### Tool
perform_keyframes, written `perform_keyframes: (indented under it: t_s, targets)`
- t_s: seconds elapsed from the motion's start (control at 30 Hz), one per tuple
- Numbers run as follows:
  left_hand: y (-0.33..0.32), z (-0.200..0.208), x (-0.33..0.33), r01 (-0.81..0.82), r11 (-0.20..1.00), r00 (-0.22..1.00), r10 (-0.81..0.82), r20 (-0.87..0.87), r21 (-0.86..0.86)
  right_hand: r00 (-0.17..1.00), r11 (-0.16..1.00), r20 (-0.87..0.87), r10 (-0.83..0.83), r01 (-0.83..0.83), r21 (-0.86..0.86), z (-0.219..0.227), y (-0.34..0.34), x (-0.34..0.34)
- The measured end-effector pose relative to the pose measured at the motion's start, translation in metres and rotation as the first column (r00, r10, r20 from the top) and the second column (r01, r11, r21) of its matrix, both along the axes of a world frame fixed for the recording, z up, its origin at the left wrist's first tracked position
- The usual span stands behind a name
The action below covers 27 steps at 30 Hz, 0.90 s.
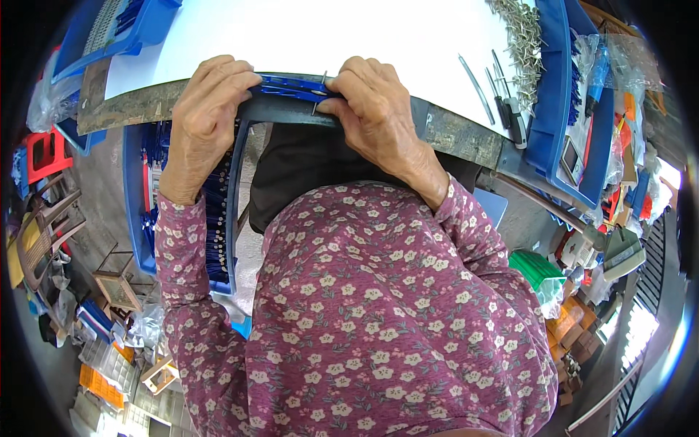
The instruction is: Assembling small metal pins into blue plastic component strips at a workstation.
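Note:
Two or so slim blue strips (291, 88) span the space between my hands at the near edge of the bench. My left hand (207, 109) is closed, its fingertips pinching their left end. On the other end my right hand (375, 102) is closed, with thumb and forefinger beside a thin metal pin (325, 76) that stands across the strips. Whether the pin passes through them is too small to tell. Under the strips lies a dark bench edge or tray rim (291, 111). My fingers hide both ends of the strips.
A heap of metal pins (520, 44) lies at the right beside a blue bin (551, 80). Nearby are a dark-handled tool (518, 120) and a thin grey rod (477, 91). Blue trays (138, 211) with blue pieces sit below left; another blue tray (156, 25) is upper left.

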<state>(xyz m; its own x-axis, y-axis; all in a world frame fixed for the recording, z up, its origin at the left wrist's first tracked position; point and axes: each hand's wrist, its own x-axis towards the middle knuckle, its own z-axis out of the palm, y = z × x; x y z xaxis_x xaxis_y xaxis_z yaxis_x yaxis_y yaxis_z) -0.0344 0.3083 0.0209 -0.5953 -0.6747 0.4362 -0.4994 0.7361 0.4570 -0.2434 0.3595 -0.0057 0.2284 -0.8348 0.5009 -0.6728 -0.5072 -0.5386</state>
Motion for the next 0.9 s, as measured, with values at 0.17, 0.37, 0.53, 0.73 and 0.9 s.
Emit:
perform_keyframes:
  t_s: [0.17, 0.37, 0.53, 0.73, 0.9]
  targets:
    - [0.003, 0.004, 0.007, -0.034, 0.999, 0.999, 0.034, 0.017, 0.028, 0.999, 0.999, 0.016, 0.036, -0.035, -0.033, -0.004, -0.009, 0.008]
    - [0.003, 0.005, 0.012, -0.055, 0.998, 0.997, 0.053, 0.051, 0.032, 0.998, 0.996, 0.03, 0.06, -0.062, 0.059, -0.001, -0.013, 0.013]
    - [0.005, 0.008, 0.012, -0.056, 0.997, 0.995, 0.052, 0.088, 0.044, 0.998, 0.998, 0.04, 0.055, -0.056, 0.042, -0.002, -0.011, 0.013]
    - [0.02, 0.019, 0.004, -0.068, 0.994, 0.975, 0.05, 0.214, 0.08, 0.996, 0.997, 0.056, 0.067, -0.069, 0.029, -0.007, -0.011, 0.006]
    - [0.05, 0.018, 0.0, -0.216, 0.808, 0.976, 0.178, 0.122, 0.548, 0.995, 0.998, 0.076, 0.058, -0.061, 0.027, -0.011, -0.012, 0.002]
